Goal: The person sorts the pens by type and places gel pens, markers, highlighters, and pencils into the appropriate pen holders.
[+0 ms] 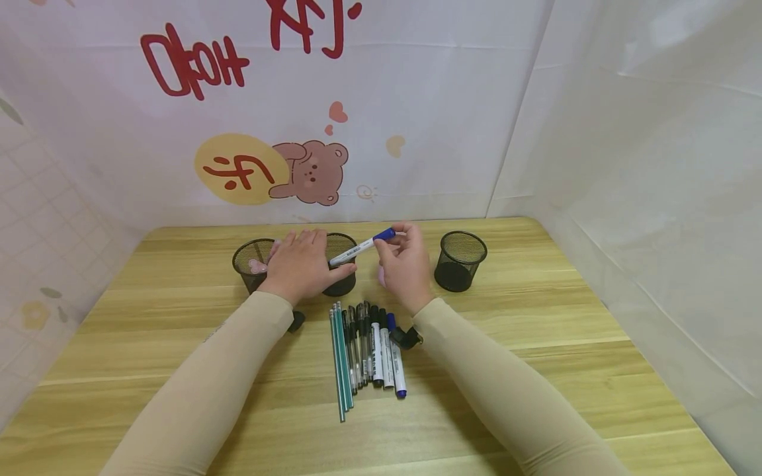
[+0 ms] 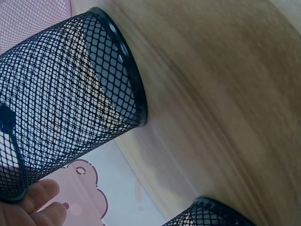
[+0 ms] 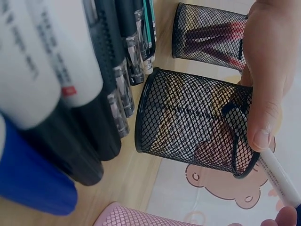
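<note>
My right hand (image 1: 406, 264) pinches a white whiteboard marker (image 1: 357, 250) near its blue cap. The marker slants down to the left, its lower end inside the black mesh pen holder (image 2: 51, 89) in the middle. My left hand (image 1: 303, 264) grips that holder by the rim, thumb on the near side; the left wrist view shows fingertips at the rim's other side. Below the hands lie several whiteboard markers (image 1: 385, 350), black pens (image 1: 360, 344) and green pencils (image 1: 340, 360), side by side on the table.
Left of the middle holder stands a black mesh holder (image 1: 253, 254) with pink items in it. A pink mesh holder (image 3: 136, 216) is mostly hidden behind my right hand. Another black mesh holder (image 1: 460, 261) stands at the right. A printed curtain (image 1: 417, 119) hangs behind the table.
</note>
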A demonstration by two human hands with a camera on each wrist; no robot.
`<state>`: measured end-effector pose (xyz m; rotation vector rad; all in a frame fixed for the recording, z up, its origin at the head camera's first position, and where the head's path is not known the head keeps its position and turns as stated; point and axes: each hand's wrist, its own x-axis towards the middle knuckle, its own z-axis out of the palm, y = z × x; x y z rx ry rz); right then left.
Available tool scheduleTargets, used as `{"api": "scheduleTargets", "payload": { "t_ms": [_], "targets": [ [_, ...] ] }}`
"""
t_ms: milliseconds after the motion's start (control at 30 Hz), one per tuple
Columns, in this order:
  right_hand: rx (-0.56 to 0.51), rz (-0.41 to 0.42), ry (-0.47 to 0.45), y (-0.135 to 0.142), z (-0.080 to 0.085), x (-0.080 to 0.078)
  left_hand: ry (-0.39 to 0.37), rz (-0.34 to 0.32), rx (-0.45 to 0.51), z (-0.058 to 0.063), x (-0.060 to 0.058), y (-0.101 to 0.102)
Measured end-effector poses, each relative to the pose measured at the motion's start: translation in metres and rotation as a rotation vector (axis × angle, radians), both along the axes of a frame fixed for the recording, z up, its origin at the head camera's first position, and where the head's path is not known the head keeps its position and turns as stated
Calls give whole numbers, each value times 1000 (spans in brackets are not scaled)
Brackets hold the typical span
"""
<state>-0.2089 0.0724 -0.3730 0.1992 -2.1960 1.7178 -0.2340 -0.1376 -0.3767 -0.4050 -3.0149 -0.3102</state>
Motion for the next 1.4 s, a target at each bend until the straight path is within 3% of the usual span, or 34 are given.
{"api": "scheduleTargets", "payload": {
  "t_ms": [800,1167,1400],
  "targets": [
    [56,26,-12,0,-2,3,-11,-8,1,0,0,0],
    [265,80,-11,10,3,9,2,-8,9,0,1,0],
    [500,163,-117,19,6,15,5,-4,13,-1,1,0]
  ]
}}
